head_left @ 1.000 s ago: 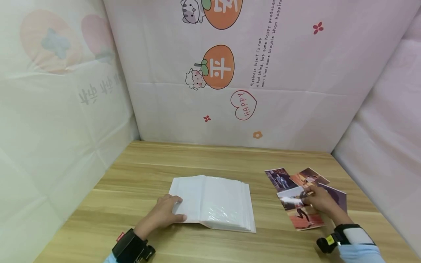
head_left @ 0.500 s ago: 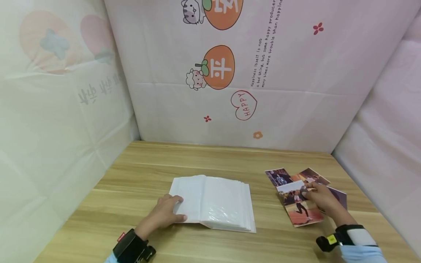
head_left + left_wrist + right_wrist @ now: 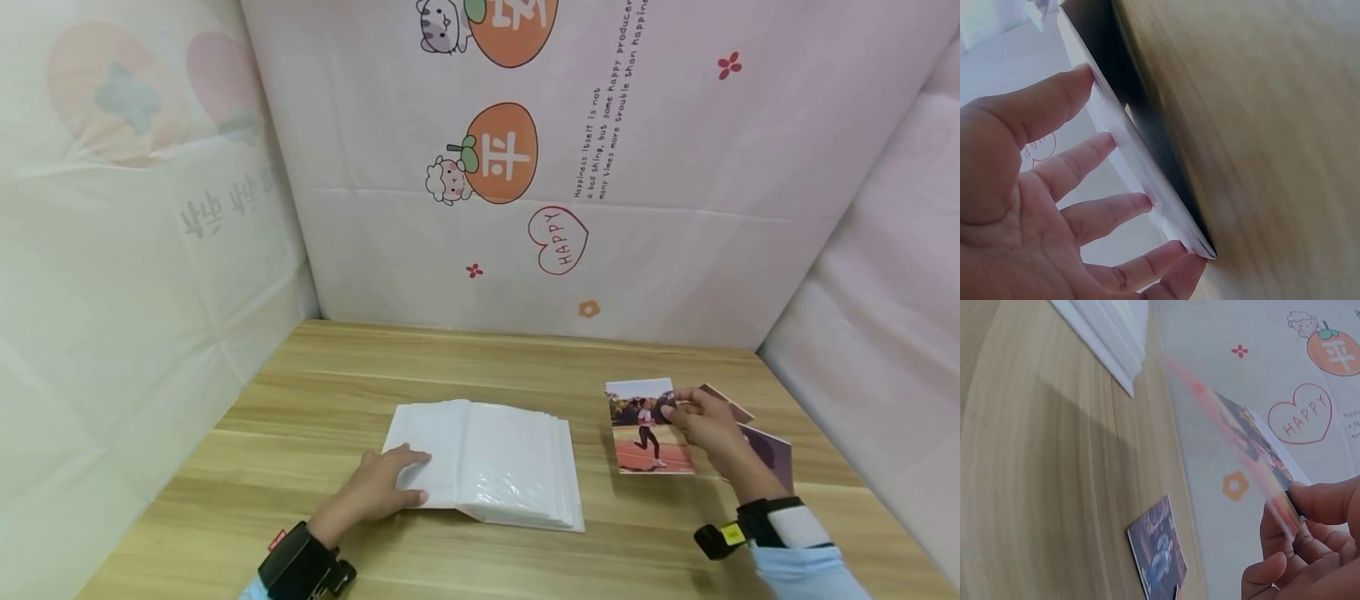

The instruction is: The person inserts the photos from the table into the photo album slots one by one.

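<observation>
An open photo album (image 3: 513, 462) with white pages and clear sleeves lies on the table. My left hand (image 3: 375, 485) rests on its left page, fingers spread along the edge; in the left wrist view the fingertips touch the white cover edge (image 3: 1138, 150). My right hand (image 3: 708, 433) pinches a photo (image 3: 647, 429) of a runner on a red track between thumb and fingers. The photo is raised above the table, seen nearly edge-on in the right wrist view. Behind that hand lie other photos, among them a dark one (image 3: 776, 454), partly covered.
The album and photos lie on a wood-grain table (image 3: 480, 358). White printed cloth (image 3: 375, 250) stands behind it and along both sides. In the right wrist view a photo with a blue figure (image 3: 1159, 556) lies on the table below the raised one.
My right hand has lifted the runner photo off the others and moved it left and slightly away. The left hand stays at the album's left page, nearly still.
</observation>
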`<action>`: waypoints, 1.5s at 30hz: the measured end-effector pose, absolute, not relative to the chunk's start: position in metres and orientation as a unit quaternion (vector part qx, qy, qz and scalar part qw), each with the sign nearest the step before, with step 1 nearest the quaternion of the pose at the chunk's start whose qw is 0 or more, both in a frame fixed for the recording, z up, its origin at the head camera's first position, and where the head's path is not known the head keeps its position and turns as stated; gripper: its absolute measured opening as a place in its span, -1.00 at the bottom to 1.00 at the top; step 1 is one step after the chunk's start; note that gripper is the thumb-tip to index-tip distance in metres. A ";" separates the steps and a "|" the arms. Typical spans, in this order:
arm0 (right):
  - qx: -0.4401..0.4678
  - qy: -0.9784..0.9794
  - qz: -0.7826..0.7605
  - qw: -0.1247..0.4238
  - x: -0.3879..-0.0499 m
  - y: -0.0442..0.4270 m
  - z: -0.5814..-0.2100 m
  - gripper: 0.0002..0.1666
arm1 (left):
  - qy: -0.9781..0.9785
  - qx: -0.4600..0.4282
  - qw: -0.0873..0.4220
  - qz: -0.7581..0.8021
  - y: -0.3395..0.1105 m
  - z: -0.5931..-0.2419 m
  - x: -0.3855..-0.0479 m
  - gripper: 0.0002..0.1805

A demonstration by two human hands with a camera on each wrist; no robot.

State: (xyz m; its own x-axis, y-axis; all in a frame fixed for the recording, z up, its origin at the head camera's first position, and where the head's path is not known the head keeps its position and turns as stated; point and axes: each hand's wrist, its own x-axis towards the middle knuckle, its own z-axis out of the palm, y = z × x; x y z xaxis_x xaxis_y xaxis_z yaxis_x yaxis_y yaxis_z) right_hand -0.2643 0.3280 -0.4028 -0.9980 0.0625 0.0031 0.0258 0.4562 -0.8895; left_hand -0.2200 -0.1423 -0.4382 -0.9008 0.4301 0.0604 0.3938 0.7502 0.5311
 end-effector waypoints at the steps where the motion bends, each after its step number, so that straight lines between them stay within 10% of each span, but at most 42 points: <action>1: -0.024 -0.847 0.531 0.018 -0.265 0.325 -0.402 -0.51 | 0.935 0.223 0.032 0.275 -0.142 -0.438 -0.220 -0.48; 45: -0.079 -0.699 0.711 0.002 -0.340 0.175 -0.410 -0.60 | 0.942 0.194 0.043 0.270 -0.134 -0.438 -0.218 -0.35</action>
